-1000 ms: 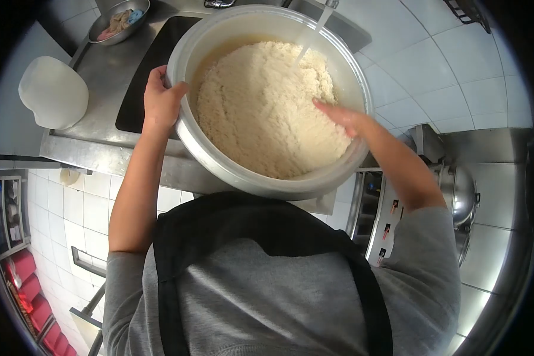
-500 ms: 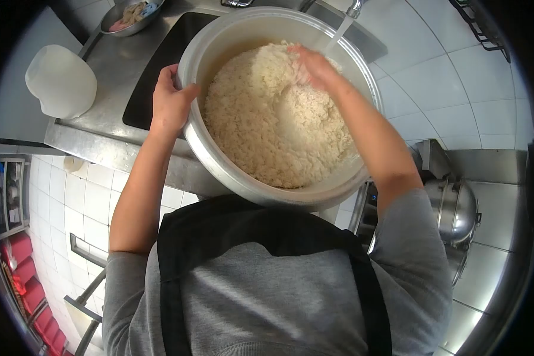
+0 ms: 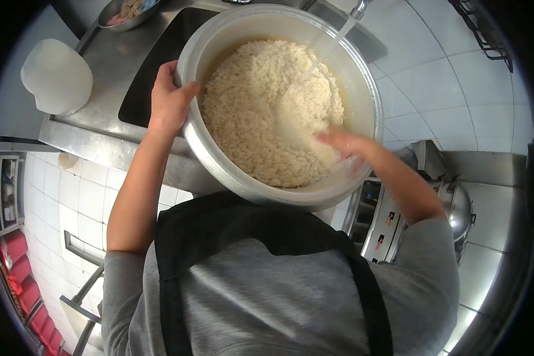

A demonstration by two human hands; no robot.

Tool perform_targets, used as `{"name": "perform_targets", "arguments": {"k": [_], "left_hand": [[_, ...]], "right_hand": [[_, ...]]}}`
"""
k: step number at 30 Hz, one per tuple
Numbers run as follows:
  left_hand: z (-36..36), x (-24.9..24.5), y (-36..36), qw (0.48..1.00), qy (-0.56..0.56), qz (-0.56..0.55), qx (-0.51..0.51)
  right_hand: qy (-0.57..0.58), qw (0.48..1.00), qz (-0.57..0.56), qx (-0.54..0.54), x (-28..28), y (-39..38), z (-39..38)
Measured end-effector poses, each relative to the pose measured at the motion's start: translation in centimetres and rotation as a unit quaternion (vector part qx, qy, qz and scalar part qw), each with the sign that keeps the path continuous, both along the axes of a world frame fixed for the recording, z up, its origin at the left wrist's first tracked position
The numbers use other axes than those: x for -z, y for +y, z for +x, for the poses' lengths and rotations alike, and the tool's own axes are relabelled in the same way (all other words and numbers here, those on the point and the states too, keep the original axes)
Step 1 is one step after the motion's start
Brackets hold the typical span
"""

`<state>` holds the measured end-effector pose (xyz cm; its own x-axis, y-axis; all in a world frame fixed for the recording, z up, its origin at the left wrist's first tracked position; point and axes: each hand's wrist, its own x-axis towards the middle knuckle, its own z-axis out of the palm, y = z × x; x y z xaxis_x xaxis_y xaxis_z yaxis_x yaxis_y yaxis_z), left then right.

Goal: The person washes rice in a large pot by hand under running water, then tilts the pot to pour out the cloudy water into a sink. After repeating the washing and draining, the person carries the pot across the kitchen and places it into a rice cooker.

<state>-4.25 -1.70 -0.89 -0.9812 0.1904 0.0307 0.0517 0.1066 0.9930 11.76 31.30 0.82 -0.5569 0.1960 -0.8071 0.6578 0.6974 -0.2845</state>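
A large round metal pot (image 3: 250, 194) of wet white rice (image 3: 246, 115) fills the upper middle of the head view. My left hand (image 3: 172, 104) grips its left rim, thumb over the edge and fingers outside. On the right side inside the pot, my right hand (image 3: 351, 146) touches the rice with its fingers stretched out, partly smeared by motion. Water (image 3: 332, 48) runs from a tap (image 3: 358, 9) onto the rice near the far side. A shallow hollow shows in the rice to the left of my right hand.
Left of the pot lies a steel counter (image 3: 95, 137) with a dark sink opening (image 3: 154, 71). A white plastic jug (image 3: 56, 77) and a metal bowl (image 3: 127, 22) with cloths stand there. To the right are a tiled wall (image 3: 436, 77) and a rounded steel vessel (image 3: 457, 207).
My right hand has swept from the far side of the rice toward me, to the near right. My left hand stays on the rim. The water keeps running.
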Motion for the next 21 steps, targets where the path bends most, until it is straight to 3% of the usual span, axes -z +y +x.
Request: {"name": "perform_targets", "arguments": {"k": [3, 5, 7, 9, 12, 14, 17, 19, 21], "left_hand": [[0.2, -0.1, 0.0, 1.000, -0.007, 0.000, -0.001], [0.0, 0.0, -0.1, 1.000, -0.002, -0.013, -0.005], [-0.2, 0.5, -0.1, 0.999, 0.014, -0.048, -0.015], [0.2, 0.1, -0.2, 0.999, 0.015, -0.044, -0.016], [0.3, 0.0, -0.1, 0.999, 0.013, -0.030, -0.011], [0.3, -0.1, -0.1, 0.999, 0.011, -0.032, -0.008], [0.3, -0.2, -0.2, 0.999, 0.014, -0.037, -0.004], [0.3, -0.2, -0.1, 1.000, 0.017, -0.023, -0.005], [0.5, -0.5, -0.1, 1.000, 0.012, -0.027, -0.011]], "right_hand": [[0.031, 0.984, -0.032, -0.172, -2.0, -7.4, 0.1], [0.146, 0.950, 0.053, -0.269, 0.2, -10.6, -1.0], [0.269, 0.916, 0.077, -0.288, 0.9, -12.3, -4.7], [0.408, 0.825, 0.173, -0.350, 2.5, -13.3, -8.7], [0.382, 0.802, 0.254, -0.381, 3.6, -12.5, -13.3], [0.367, 0.816, 0.226, -0.385, 3.7, -10.0, -13.6], [0.396, 0.807, 0.177, -0.402, 5.6, -3.1, -10.0], [0.335, 0.815, 0.236, -0.409, 4.0, -0.8, -6.2], [0.249, 0.857, 0.218, -0.395, 2.7, 0.3, -5.1]]}}
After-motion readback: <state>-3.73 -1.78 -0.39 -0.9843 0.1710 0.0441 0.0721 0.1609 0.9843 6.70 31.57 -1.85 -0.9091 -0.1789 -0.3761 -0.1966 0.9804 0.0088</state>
